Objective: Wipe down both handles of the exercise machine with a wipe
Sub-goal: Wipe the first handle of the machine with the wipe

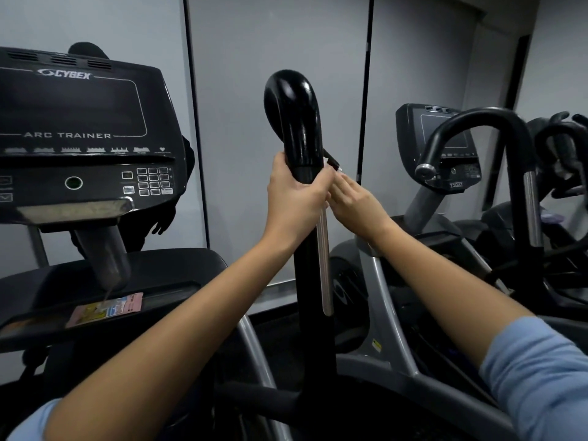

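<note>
The machine's right handle [297,122] is a glossy black upright bar with a curved top, standing in the middle of the view. A silver contact strip [325,265] runs down its right side. My left hand [294,198] grips the handle just below the curve, fingers wrapped round it. My right hand [356,205] lies against the handle's right side with fairly straight fingers, whose tips touch my left fingers. A small white scrap [326,160] shows at my left fingertips; I cannot tell whether it is the wipe. The other handle is out of sight.
The Cybex Arc Trainer console [79,132] stands at the left over a tray holding a pink card [105,310]. Mirrored wall panels [280,43] lie straight ahead. Another machine with a curved black handle [483,122] stands close on the right.
</note>
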`<state>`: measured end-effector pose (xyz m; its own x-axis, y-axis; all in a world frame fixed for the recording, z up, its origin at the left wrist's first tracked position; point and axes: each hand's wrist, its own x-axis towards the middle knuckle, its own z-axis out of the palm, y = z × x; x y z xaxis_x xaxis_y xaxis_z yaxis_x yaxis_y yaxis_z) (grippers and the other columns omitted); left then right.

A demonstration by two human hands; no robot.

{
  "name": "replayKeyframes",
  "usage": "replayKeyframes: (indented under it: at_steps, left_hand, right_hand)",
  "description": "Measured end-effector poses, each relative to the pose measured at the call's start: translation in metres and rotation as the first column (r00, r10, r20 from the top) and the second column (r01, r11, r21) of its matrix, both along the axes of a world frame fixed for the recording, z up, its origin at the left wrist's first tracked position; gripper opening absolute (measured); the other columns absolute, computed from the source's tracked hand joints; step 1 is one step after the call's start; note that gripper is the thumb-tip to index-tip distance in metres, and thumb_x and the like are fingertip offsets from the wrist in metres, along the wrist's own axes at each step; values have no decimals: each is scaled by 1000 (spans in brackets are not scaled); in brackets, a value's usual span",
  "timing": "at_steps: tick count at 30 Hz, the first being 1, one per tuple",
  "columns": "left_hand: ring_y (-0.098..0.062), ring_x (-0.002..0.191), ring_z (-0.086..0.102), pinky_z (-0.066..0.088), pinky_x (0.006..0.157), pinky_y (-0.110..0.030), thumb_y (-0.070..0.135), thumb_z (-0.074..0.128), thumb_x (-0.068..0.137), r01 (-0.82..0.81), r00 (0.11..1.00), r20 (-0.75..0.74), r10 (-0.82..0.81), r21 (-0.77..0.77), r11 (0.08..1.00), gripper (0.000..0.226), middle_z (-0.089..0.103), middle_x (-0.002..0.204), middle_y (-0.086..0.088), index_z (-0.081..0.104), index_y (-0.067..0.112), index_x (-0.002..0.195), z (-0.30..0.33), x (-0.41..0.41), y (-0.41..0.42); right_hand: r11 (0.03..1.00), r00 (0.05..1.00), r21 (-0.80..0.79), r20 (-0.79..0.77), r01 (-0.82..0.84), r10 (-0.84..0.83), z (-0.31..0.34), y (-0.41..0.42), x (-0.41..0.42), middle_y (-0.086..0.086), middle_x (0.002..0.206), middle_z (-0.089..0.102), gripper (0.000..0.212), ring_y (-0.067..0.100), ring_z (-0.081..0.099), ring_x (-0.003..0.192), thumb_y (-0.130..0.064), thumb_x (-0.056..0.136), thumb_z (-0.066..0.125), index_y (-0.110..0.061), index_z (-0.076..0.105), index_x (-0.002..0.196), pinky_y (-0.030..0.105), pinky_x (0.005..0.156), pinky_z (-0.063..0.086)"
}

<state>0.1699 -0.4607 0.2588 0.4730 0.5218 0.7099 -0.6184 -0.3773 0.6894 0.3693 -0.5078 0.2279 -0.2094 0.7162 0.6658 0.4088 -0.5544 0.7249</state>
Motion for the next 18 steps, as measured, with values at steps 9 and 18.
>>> replayKeyframes:
  at_steps: [9,18]
  left_hand:
    - [-19,57,56,51,52,-27,11,65,82,-2,1000,-6,2,-1,1000,23,56,75,0,47,12,95,1,-4,-4]
    - [-19,59,59,51,55,-27,11,64,83,-29,1000,1,29,1,1000,24,59,80,-1,49,12,101,1,-3,-4]
  right_hand:
    - [824,774,552,-464,-129,432,-31,-15,-20,21,119,62,36,36,57,112,2,90,37,3,59,118,47,93,50]
    - [612,0,782,-616,-116,788,54,19,-67,3,63,50,38,13,46,62,-27,100,36,-12,53,70,32,58,39]
